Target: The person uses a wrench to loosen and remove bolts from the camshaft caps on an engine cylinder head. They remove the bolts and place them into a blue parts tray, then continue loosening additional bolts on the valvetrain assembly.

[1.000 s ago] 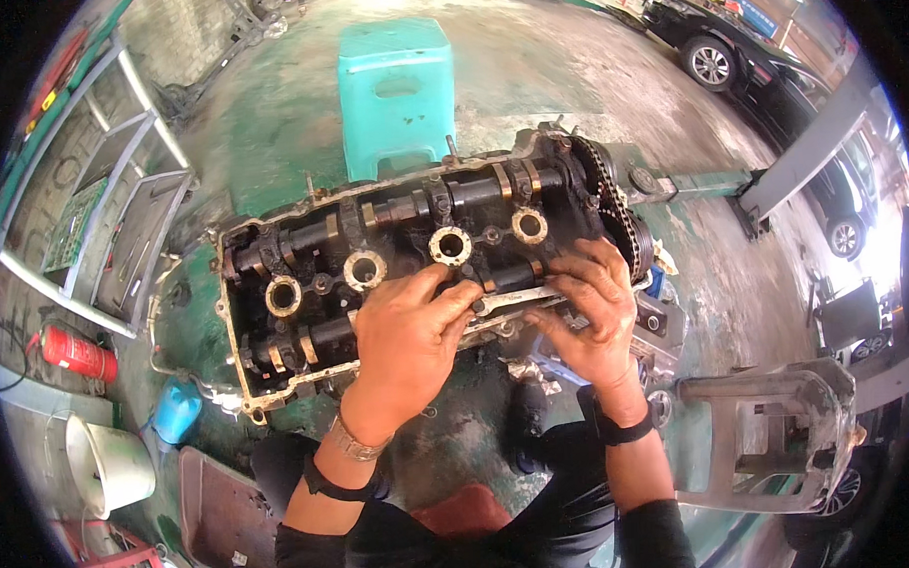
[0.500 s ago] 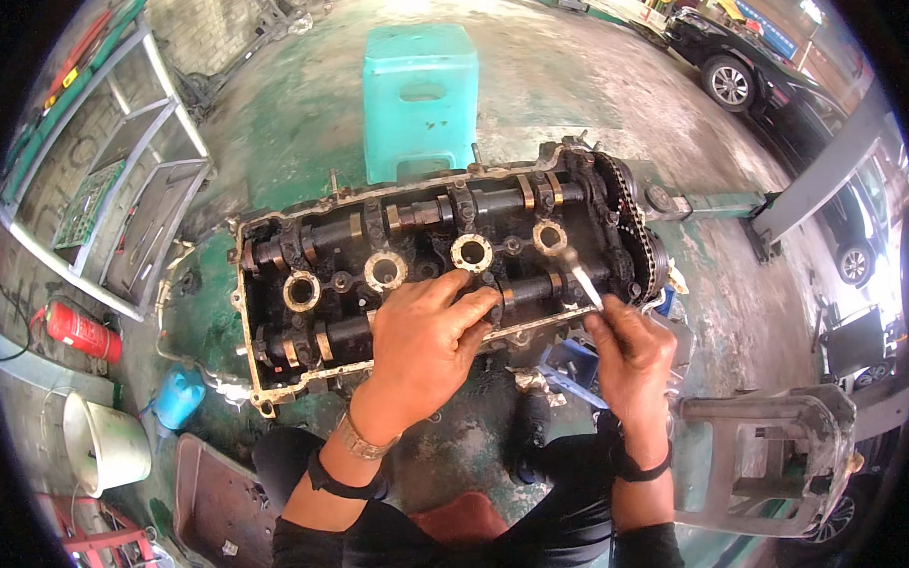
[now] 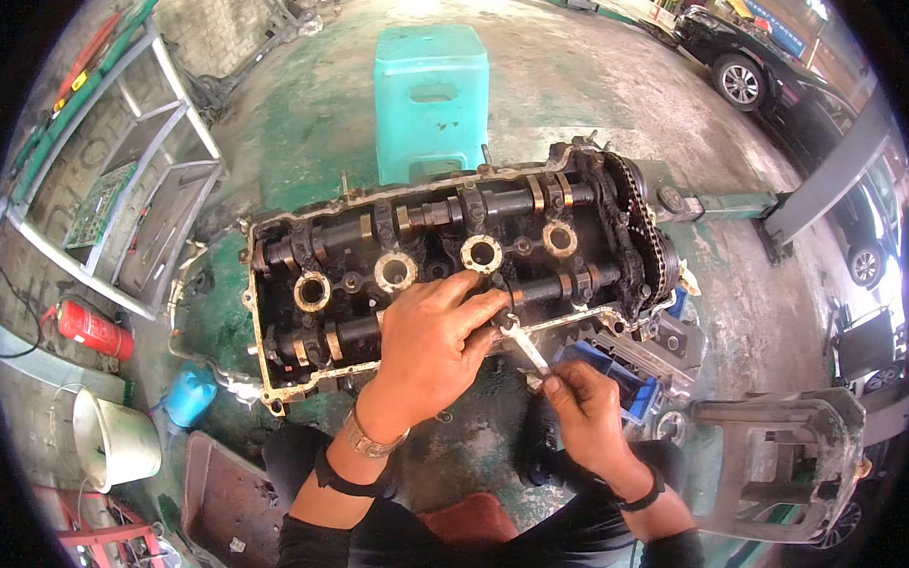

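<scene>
Wrench (image 3: 528,352) sits clamped in right hand (image 3: 586,410), its tip at the near side of the engine cylinder head (image 3: 428,251) beside left hand (image 3: 429,350), whose closure I cannot tell, with 4 pale rings (image 3: 466,255) and turquoise stool (image 3: 432,59) beyond.

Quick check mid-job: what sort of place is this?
Most likely a car repair garage. An opened, oily engine part with a chain at its right end lies before the person, the right hand holds a wrench, and a black car stands beyond.
</scene>
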A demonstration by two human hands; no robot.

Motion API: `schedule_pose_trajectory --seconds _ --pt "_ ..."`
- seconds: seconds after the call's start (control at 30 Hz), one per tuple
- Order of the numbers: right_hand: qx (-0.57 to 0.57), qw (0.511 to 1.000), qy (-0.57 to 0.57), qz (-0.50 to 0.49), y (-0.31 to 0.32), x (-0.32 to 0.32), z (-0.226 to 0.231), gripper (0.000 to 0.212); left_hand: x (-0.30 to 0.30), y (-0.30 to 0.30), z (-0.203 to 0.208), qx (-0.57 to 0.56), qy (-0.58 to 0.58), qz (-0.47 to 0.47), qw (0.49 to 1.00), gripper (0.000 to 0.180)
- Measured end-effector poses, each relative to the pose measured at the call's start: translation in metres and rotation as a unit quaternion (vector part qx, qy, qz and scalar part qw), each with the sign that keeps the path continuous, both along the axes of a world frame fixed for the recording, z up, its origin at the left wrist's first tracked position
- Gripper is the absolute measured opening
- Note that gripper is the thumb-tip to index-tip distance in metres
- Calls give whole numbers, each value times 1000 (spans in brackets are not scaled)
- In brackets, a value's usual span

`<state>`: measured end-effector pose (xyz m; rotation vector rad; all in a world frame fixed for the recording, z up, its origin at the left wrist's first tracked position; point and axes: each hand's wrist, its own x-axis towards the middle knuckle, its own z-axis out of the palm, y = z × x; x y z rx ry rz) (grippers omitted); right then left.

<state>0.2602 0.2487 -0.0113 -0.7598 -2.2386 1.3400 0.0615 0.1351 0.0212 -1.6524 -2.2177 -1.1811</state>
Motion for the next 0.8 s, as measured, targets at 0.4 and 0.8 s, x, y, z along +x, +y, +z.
schedule_pose_trajectory --seconds 0.4,0.8 --pt "-241 967 13 86 -20 -1 -14 14 -1 -1 0 -16 -4 -4 1000 30" --pt "-411 905 49 97 -39 -17 -2 18 -2 -2 0 8 -9 -11 1000 28"
